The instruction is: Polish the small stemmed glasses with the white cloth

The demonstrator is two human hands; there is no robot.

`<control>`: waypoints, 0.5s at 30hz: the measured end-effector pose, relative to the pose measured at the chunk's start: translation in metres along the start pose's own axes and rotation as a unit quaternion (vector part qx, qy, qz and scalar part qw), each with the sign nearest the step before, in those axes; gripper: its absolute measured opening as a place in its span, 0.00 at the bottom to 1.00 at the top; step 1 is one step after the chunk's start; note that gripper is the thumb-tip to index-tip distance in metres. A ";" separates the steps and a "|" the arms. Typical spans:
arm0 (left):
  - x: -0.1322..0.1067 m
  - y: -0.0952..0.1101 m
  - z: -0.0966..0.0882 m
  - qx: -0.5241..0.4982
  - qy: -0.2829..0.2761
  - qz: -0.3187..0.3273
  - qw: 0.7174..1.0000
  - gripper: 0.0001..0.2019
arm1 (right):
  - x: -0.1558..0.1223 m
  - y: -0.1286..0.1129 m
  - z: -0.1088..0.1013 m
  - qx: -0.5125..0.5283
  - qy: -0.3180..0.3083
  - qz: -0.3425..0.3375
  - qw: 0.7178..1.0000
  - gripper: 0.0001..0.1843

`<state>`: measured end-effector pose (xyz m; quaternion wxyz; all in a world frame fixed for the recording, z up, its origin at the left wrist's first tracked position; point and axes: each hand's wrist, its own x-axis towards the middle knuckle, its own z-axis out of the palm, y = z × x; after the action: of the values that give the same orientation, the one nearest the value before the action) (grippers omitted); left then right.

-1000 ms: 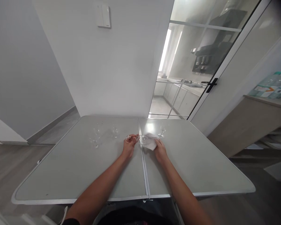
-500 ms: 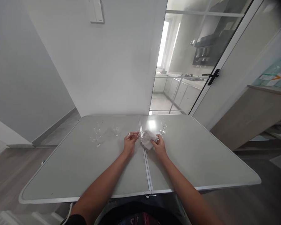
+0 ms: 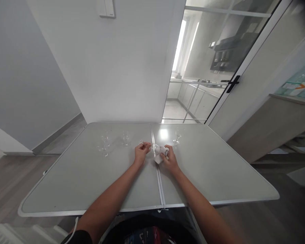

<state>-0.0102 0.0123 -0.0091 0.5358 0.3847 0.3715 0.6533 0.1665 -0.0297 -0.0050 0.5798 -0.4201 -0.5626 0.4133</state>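
We see the left hand (image 3: pixel 141 151) grasping a clear glass (image 3: pixel 153 146) while the right hand (image 3: pixel 170 159) clasps a white cloth (image 3: pixel 158 156) against it.
Taking the cloth as our dial's centre, the glass lies toward ten o'clock, above the table (image 3: pixel 205 173) near its seam; cloth and fingers hide much of its outline, and we cannot tell which part is gripped. At nine to ten o'clock, transparent glasses (image 3: pixel 105 144) blur together too faintly for us to count; a stemmed glass (image 3: pixel 177 138) stands at two. The cloth looks soft and crumpled, the tabletop smooth, pale and metal-edged. Both forearms reach forward, converging, fingers bent; a dark sleeve (image 3: pixel 78 238) is cut off at seven.
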 end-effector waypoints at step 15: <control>0.000 0.012 0.003 -0.147 0.011 0.028 0.989 0.14 | 0.017 0.009 -0.002 0.227 0.112 0.137 0.958 0.19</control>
<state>-0.0124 0.0108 0.0028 0.5638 0.3049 0.2665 0.7199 0.1687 -0.0108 -0.0081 0.6574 -0.3936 -0.3223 0.5559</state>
